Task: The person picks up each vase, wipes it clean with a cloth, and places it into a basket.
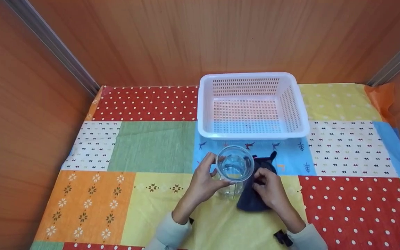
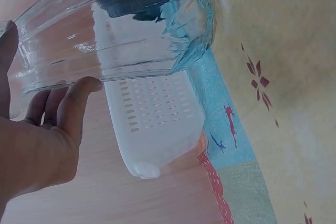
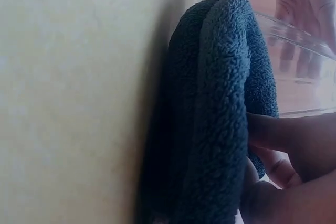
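Note:
My left hand (image 1: 201, 182) grips a clear glass jar (image 1: 234, 173) around its side near the rim, its round mouth turned up toward the head camera. In the left wrist view the jar (image 2: 79, 45) shows ribbed sides and a thick base. Beside it, my right hand (image 1: 271, 189) pinches a dark grey cloth (image 1: 250, 201) between thumb and fingers. The cloth (image 3: 220, 77) looks fluffy and folded in the right wrist view, close against the glass. A dark strap-like piece (image 1: 273, 156) sticks out behind the cloth; what it belongs to is unclear.
A white plastic basket (image 1: 253, 135) with slotted walls stands just beyond the hands, against the wooden back wall (image 1: 186, 41). A patchwork tablecloth (image 1: 158, 146) covers the table. Wooden panels (image 1: 23, 104) rise at both sides.

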The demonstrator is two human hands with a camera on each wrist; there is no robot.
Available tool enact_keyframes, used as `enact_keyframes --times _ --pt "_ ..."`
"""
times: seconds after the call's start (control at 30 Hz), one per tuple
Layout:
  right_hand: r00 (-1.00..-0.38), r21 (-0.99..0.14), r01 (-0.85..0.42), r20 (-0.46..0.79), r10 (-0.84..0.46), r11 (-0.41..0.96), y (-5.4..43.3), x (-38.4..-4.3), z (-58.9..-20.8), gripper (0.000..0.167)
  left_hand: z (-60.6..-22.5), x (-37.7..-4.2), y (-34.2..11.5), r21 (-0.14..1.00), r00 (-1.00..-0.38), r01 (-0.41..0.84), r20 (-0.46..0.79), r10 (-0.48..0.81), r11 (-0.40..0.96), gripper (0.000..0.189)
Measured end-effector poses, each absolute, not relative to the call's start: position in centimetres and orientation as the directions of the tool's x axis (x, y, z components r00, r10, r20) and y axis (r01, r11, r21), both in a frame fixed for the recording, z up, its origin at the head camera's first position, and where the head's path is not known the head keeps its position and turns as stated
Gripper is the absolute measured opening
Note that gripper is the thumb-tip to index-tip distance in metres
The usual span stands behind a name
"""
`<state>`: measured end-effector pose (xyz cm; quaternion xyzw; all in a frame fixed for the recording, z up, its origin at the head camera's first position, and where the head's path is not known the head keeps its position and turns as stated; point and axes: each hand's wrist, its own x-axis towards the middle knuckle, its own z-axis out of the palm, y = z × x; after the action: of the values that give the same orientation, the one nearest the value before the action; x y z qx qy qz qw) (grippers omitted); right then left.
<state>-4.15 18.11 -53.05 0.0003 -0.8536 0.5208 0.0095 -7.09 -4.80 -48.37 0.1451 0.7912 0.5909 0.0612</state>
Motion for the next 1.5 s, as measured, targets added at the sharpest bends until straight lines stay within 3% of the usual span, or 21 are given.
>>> enact_keyframes --times 0.2,0.63,0.9,1.2,1.5 --pt "-0.999 -0.896 0.003 0.013 0.032 0.445 17.9 -3.8 -52.0 0.027 -48.4 -7.0 -4.8 0.950 -0.949 0.155 0.066 0.310 0.271 0.057" --pt "-0.998 -0.952 0.017 0.002 0.062 0.307 17.1 -3.7 -46.1 0.022 -48.5 -7.1 -4.8 0.943 -0.948 0.167 0.075 0.308 0.287 0.059" --pt "-0.999 -0.917 -0.018 0.034 0.035 0.398 17.3 -3.9 -48.5 0.022 -48.6 -7.1 -4.9 0.952 -0.947 0.169 0.085 0.309 0.255 0.059" --pt "-1.000 -0.894 0.009 -0.012 -0.003 0.448 18.1 -4.4 -52.5 0.032 -48.7 -7.2 -4.8 0.951 -0.949 0.165 0.080 0.306 0.263 0.055" --pt "-1.000 -0.900 -0.019 0.025 0.008 0.436 18.1 -4.2 -52.3 0.030 -48.4 -7.1 -4.8 0.946 -0.951 0.161 0.073 0.300 0.282 0.056"
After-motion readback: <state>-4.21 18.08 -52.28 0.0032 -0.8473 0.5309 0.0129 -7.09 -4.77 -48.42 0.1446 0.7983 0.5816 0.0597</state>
